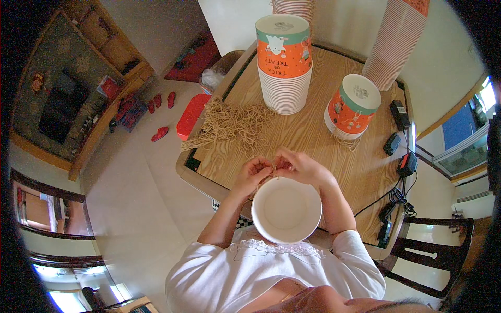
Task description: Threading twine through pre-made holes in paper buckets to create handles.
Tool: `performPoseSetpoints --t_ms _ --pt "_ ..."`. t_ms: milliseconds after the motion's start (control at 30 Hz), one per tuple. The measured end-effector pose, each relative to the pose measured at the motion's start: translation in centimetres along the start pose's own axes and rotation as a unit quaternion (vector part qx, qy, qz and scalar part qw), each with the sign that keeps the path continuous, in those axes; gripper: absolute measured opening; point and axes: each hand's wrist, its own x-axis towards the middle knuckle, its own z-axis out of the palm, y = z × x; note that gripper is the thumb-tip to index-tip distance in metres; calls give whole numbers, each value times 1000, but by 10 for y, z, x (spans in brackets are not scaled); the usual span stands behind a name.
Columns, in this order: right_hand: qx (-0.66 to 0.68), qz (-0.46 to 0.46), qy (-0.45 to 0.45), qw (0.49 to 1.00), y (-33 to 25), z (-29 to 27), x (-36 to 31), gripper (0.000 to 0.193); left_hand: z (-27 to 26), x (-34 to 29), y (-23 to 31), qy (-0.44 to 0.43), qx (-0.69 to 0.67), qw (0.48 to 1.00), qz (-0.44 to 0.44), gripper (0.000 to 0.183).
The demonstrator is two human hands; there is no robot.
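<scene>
A white paper bowl (286,210) rests against my chest at the near table edge, its open mouth toward me. Just beyond its far rim, my left hand (254,172) and my right hand (296,166) meet, both pinching a thin tan string (275,170) at the rim. A loose heap of tan string pieces (229,122) lies on the wooden table (308,133) to the left, ahead of my left hand.
Orange printed paper bowls stand upside down in a tall stack (284,65) and a short stack (350,107). More striped cup stacks (396,41) rise at the back right. Black chargers and cables (401,156) lie along the right edge. A dark chair (433,255) stands at the right.
</scene>
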Motion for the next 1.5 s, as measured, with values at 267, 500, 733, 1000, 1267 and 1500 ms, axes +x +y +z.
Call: performPoseSetpoints --t_ms 267,500,733,1000,1267,1500 --pt "9 -1 -6 1000 -5 -2 -2 21 1 -1 0 3 -11 1000 17 8" --pt "-8 0 3 1000 -7 0 -1 17 0 0 -2 6 -7 1000 24 9" --pt "-54 11 -23 998 0 0 0 19 1 -1 1 11 46 998 38 8" --pt "-66 12 -20 998 -4 -2 -1 19 5 -3 5 12 81 995 50 8" --pt "-44 20 -11 999 -6 -3 -3 20 1 -2 5 27 59 998 1 9" --pt "-65 51 -13 996 0 -7 -5 19 8 -3 14 8 115 993 35 10"
